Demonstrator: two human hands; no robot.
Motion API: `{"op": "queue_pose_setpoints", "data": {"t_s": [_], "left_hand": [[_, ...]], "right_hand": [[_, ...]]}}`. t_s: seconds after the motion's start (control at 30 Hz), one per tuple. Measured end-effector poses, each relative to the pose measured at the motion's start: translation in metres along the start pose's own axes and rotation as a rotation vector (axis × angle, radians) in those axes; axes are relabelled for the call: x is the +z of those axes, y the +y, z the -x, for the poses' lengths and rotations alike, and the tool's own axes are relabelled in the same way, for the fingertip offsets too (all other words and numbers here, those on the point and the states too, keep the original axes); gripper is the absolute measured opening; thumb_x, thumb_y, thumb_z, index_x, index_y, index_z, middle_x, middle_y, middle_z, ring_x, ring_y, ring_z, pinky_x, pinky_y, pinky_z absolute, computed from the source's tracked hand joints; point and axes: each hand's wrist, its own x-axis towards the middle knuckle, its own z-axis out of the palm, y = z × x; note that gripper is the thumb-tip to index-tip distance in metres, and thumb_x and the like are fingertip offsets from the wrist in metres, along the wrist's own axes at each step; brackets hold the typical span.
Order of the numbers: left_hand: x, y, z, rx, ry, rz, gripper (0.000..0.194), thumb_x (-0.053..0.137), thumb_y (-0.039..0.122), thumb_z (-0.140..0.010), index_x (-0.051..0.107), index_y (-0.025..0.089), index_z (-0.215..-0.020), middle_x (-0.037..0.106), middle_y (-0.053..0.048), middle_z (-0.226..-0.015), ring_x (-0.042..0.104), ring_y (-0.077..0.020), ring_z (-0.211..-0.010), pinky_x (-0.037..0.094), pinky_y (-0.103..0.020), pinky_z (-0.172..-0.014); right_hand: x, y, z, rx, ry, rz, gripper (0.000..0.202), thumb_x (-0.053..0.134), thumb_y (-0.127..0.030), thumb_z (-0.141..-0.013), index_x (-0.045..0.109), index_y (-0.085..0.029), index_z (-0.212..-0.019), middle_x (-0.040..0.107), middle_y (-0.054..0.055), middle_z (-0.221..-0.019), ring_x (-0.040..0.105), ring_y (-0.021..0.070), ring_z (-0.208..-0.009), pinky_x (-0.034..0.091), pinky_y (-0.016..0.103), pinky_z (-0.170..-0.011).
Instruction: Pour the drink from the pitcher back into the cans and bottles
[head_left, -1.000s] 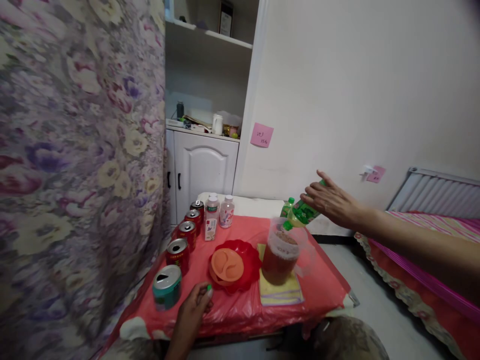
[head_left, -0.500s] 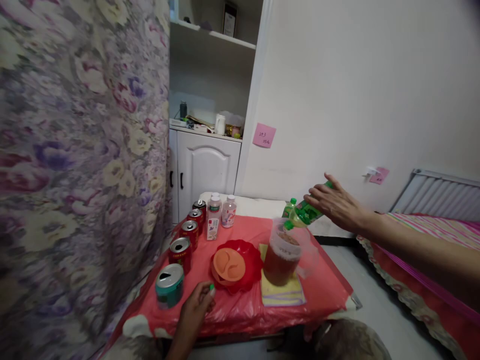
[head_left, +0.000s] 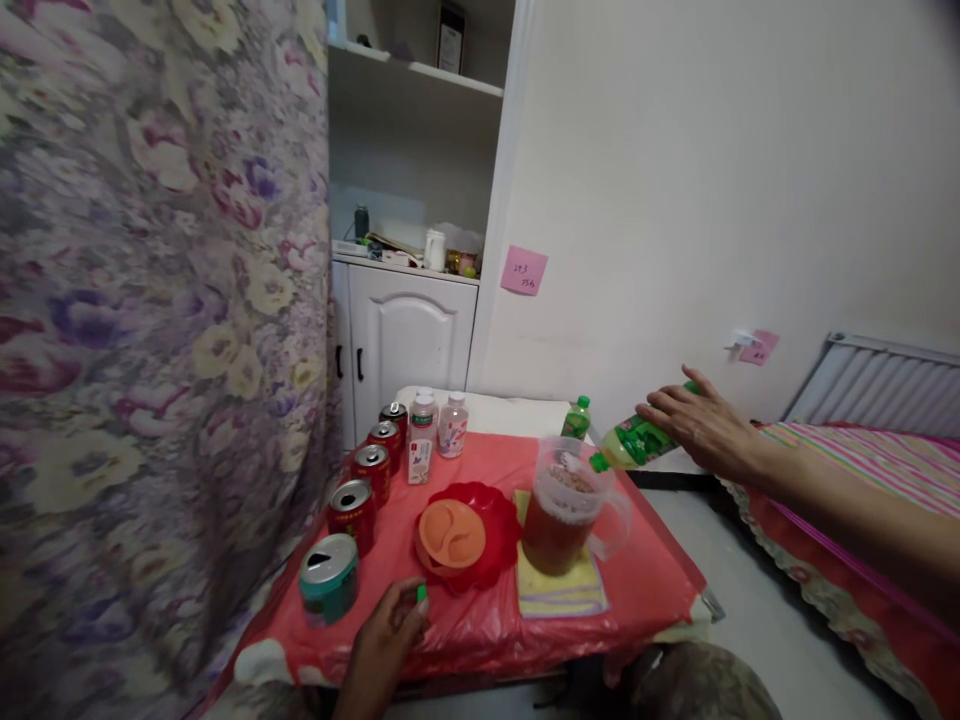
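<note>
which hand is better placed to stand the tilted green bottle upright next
Probably the right hand: it holds the tilted green bottle, near the plastic pitcher. The left hand is farther off, pinching what looks like a green cap.

"What's around the bowl [head_left: 504, 535]?"

"A row of cans [head_left: 373, 475] to the left; small bottles [head_left: 453, 430] behind; the pitcher [head_left: 553, 530] to the right, on a cloth [head_left: 559, 600]."

"And behind the pitcher?"

"A lone bottle [head_left: 576, 422]; a dish [head_left: 452, 535] sits over the bowl's left part."
</note>
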Motion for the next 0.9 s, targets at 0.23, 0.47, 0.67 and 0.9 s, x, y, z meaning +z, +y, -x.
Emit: {"op": "queue_pose_setpoints", "data": {"t_s": [0.23, 0.47, 0.67, 0.9], "left_hand": [[0.017, 0.01, 0.013, 0.064, 0.055, 0.007, 0.038, 0.073, 0.048, -0.067, 0.066, 0.021, -0.092, 0.063, 0.005, -0.059, 0.06, -0.0186, -0.056, 0.046, -0.027, -0.055], [0.021, 0.024, 0.02, 0.067, 0.05, -0.002, 0.04, 0.073, 0.049, -0.067, 0.067, 0.02, -0.094, 0.063, 0.004, -0.057, 0.06, -0.019, -0.056, 0.048, -0.029, -0.058], [0.023, 0.036, 0.026, 0.029, 0.018, -0.017, 0.046, 0.077, 0.056, -0.062, 0.069, 0.02, -0.09, 0.065, 0.002, -0.056, 0.063, -0.0215, -0.057, 0.051, -0.032, -0.06], [0.023, 0.04, 0.031, -0.029, -0.007, 0.027, 0.051, 0.077, 0.059, -0.062, 0.07, 0.019, -0.093, 0.068, 0.0, -0.06, 0.063, -0.0221, -0.06, 0.05, -0.032, -0.061]], "right_hand": [[0.003, -0.004, 0.005, 0.042, 0.006, -0.046, 0.042, 0.046, -0.004, -0.088, 0.057, -0.019, -0.126, 0.069, 0.01, -0.112, 0.062, 0.0268, -0.105, 0.016, 0.058, -0.112], [0.004, -0.005, 0.006, 0.074, -0.015, -0.077, 0.046, 0.047, -0.002, -0.085, 0.056, -0.021, -0.126, 0.069, 0.009, -0.113, 0.062, 0.0274, -0.107, 0.018, 0.058, -0.111], [0.012, -0.007, 0.013, 0.107, -0.012, -0.111, 0.045, 0.049, -0.004, -0.082, 0.059, -0.021, -0.122, 0.072, 0.009, -0.112, 0.065, 0.0271, -0.101, 0.023, 0.059, -0.109], [0.001, -0.023, 0.037, 0.428, -0.012, -0.637, 0.057, 0.066, -0.033, -0.078, 0.054, -0.018, -0.131, 0.07, 0.014, -0.117, 0.066, 0.0331, -0.103, 0.049, 0.049, -0.09]]}}
